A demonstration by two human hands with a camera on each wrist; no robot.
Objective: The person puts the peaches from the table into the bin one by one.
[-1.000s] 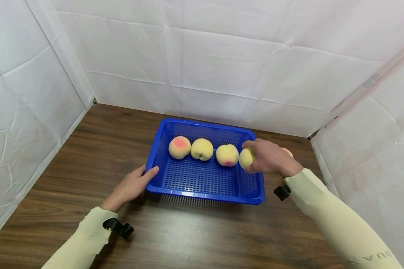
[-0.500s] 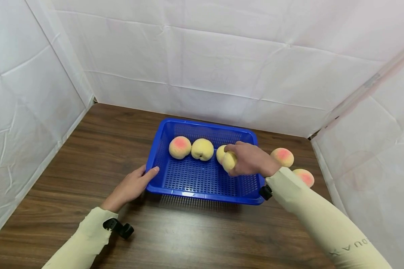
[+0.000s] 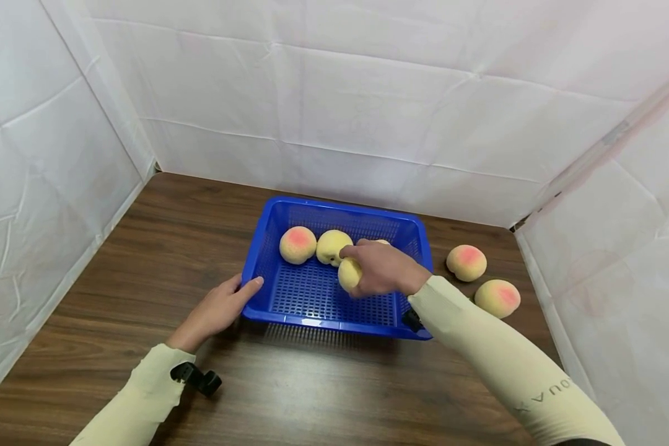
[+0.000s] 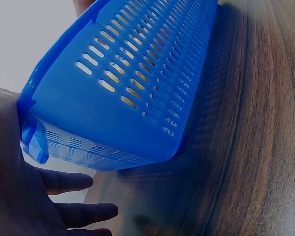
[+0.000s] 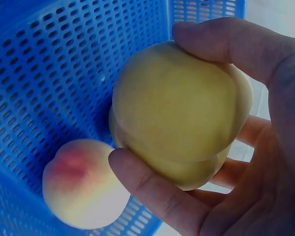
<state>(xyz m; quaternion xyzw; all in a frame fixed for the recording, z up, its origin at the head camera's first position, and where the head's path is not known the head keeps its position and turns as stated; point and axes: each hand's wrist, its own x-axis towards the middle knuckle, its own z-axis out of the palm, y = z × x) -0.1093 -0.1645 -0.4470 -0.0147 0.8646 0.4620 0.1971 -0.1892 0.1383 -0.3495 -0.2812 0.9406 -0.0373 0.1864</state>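
My right hand [image 3: 384,269] holds a yellow peach [image 3: 349,274] over the blue plastic basket [image 3: 334,328]. In the right wrist view, thumb and fingers curl around this peach [image 5: 182,98]. Below it lies a peach with a red blush [image 5: 86,184]. Inside the basket, a pink-topped peach [image 3: 298,245] sits at the left, beside a yellow peach [image 3: 330,245]; another is mostly hidden behind my right hand. My left hand [image 3: 220,306] grips the basket's left rim, thumb over the edge. In the left wrist view its fingers [image 4: 88,214] extend outside the basket wall [image 4: 93,98].
Two pink-blushed peaches, a farther one [image 3: 466,262] and a nearer one [image 3: 497,298], rest on the brown wooden table [image 3: 323,396] to the right of the basket. White sheeting [image 3: 345,111] encloses the table at the back and both sides.
My right hand has carried its peach leftward from the basket's right end to its middle, revealing the two peaches on the table. The left hand and basket stay put.
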